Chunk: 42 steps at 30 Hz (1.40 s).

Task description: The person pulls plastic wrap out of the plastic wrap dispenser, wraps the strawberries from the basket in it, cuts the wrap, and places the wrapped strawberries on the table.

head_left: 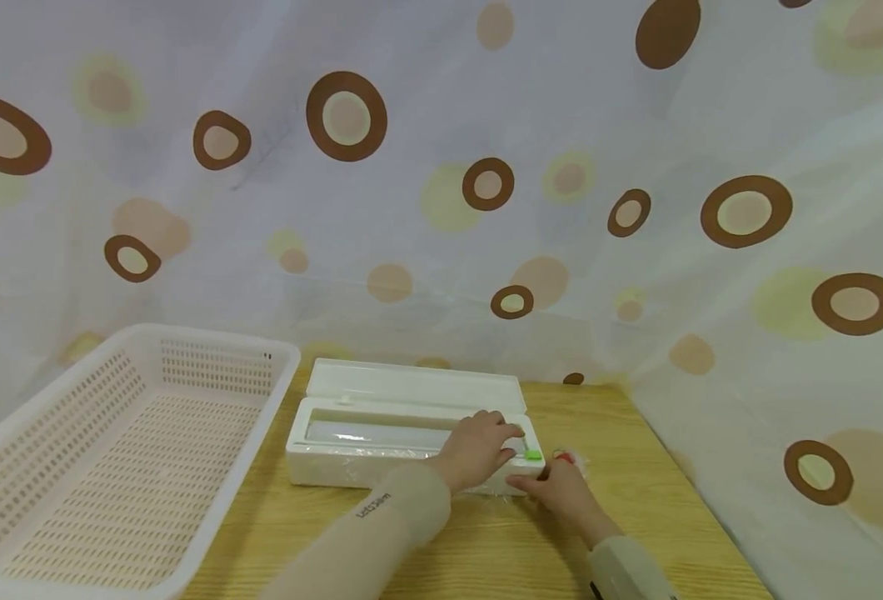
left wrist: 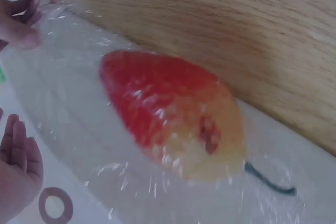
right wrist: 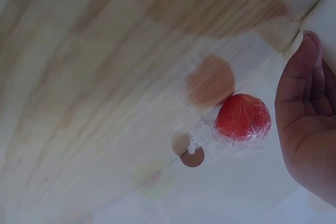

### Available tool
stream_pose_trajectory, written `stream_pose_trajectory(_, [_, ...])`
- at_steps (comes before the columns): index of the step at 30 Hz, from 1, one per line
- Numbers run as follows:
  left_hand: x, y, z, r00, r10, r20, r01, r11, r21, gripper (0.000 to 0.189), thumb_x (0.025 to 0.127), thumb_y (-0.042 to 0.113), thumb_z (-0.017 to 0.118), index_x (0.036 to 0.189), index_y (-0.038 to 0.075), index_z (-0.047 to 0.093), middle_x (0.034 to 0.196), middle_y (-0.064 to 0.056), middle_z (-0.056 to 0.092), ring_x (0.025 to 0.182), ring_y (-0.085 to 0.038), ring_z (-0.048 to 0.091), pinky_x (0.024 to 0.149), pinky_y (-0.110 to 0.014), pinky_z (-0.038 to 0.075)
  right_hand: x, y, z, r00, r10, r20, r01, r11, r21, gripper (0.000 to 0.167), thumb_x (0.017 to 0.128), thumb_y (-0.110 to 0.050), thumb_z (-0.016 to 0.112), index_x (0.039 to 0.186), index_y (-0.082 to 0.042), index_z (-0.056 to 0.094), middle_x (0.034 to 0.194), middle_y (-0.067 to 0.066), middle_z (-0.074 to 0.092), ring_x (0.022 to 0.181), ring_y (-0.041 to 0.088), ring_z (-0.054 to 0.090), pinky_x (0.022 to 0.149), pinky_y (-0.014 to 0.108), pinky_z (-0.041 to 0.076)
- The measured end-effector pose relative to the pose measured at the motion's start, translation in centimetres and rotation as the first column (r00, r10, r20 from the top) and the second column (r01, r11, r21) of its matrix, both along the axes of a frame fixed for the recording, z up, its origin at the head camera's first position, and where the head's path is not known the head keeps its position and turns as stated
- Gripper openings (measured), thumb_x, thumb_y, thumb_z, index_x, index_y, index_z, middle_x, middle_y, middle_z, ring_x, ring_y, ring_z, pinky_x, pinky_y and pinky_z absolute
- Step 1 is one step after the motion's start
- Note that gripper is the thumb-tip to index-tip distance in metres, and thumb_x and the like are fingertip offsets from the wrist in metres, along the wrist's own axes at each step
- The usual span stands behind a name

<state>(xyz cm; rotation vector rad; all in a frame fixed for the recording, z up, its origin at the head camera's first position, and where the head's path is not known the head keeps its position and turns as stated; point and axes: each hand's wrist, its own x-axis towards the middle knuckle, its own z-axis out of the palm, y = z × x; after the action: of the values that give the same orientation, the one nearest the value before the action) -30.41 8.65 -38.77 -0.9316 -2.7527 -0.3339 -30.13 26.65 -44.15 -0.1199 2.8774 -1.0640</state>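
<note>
A white cling film dispenser box stands on the table with its lid raised and a roll inside. My left hand is over its right half, thumb and fingers apart near the green slider. At the box's front right corner my right hand pinches the clear cling film. In the left wrist view, a red-and-yellow fruit with a dark stem lies under film; my left arm hides that spot in the head view. A red fruit in crumpled film sits beside my right hand.
A large white slotted basket stands left of the box. Behind and to the right of the wooden table hangs a pale sheet with brown and beige circles.
</note>
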Motion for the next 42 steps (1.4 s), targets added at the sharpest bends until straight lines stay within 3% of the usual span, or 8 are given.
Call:
stream_pose_trajectory(3, [-0.2, 0.6, -1.0, 0.999, -0.043, -0.019, 0.042, 0.998, -0.043, 0.029, 0.094, 0.030, 0.055, 0.121, 0.027, 0.062, 0.103, 0.007, 0.061, 0.089, -0.008, 0.055, 0.072, -0.018, 0.046, 0.0, 0.0, -0.1, 1.000, 0.013, 0.002, -0.013, 1.000, -0.001, 0.046, 0.079, -0.042, 0.071, 0.058, -0.004, 0.059, 0.044, -0.003, 0.048, 0.040, 0.007, 0.038, 0.042, 0.022, 0.032])
stream_pose_trajectory(6, [-0.3, 1.2, -1.6, 0.998, -0.049, -0.039, 0.047, 0.998, -0.041, 0.026, 0.093, 0.033, 0.055, 0.116, 0.026, 0.065, 0.104, 0.009, 0.064, 0.090, -0.008, 0.057, 0.077, -0.019, 0.047, 0.0, 0.0, -0.1, 1.000, 0.014, 0.012, -0.014, 1.000, -0.004, 0.048, 0.079, -0.044, 0.070, 0.055, -0.005, 0.056, 0.043, -0.005, 0.045, 0.040, 0.006, 0.035, 0.042, 0.020, 0.031])
stream_pose_trajectory(12, [-0.5, 2.8, -1.8, 0.998, 0.021, -0.059, -0.023, 0.999, -0.025, 0.026, 0.090, 0.040, 0.058, 0.112, 0.028, 0.065, 0.107, 0.012, 0.064, 0.097, -0.008, 0.057, 0.088, -0.025, 0.047, 0.0, 0.1, 0.0, 0.999, 0.036, -0.028, -0.036, 0.999, -0.011, 0.044, 0.082, -0.033, 0.068, 0.054, -0.003, 0.055, 0.042, -0.006, 0.044, 0.038, 0.005, 0.034, 0.041, 0.020, 0.031])
stream_pose_trajectory(20, [-0.2, 3.8, -2.2, 0.990, 0.116, -0.077, -0.114, 0.993, 0.024, 0.018, 0.086, 0.040, 0.062, 0.097, 0.026, 0.068, 0.093, 0.014, 0.064, 0.089, -0.007, 0.058, 0.078, -0.020, 0.045, 0.2, 0.1, 0.1, 0.999, 0.011, -0.041, -0.012, 1.000, -0.014, 0.028, 0.082, -0.022, 0.068, 0.065, -0.004, 0.055, 0.053, 0.003, 0.056, 0.046, 0.009, 0.042, 0.044, 0.022, 0.036])
stream_pose_trajectory(26, [-0.2, 3.8, -2.1, 0.985, 0.158, -0.074, -0.155, 0.987, 0.050, 0.013, 0.085, 0.036, 0.065, 0.092, 0.026, 0.070, 0.093, 0.016, 0.065, 0.088, -0.006, 0.057, 0.077, -0.020, 0.044, 0.1, 0.2, 0.1, 0.998, 0.035, -0.050, -0.035, 0.999, -0.008, 0.035, 0.082, -0.028, 0.070, 0.064, 0.000, 0.060, 0.053, 0.005, 0.059, 0.044, 0.008, 0.043, 0.044, 0.022, 0.036])
stream_pose_trajectory(42, [-0.6, 3.0, -2.8, 0.976, 0.079, -0.204, -0.060, 0.994, 0.096, 0.010, 0.085, 0.032, 0.066, 0.088, 0.023, 0.071, 0.089, 0.014, 0.066, 0.084, -0.005, 0.057, 0.076, -0.016, 0.043, 0.0, 0.1, 0.7, 0.998, 0.050, 0.028, -0.050, 0.999, 0.010, 0.052, 0.082, -0.045, 0.067, 0.056, 0.000, 0.060, 0.044, -0.001, 0.049, 0.040, 0.006, 0.032, 0.042, 0.020, 0.028])
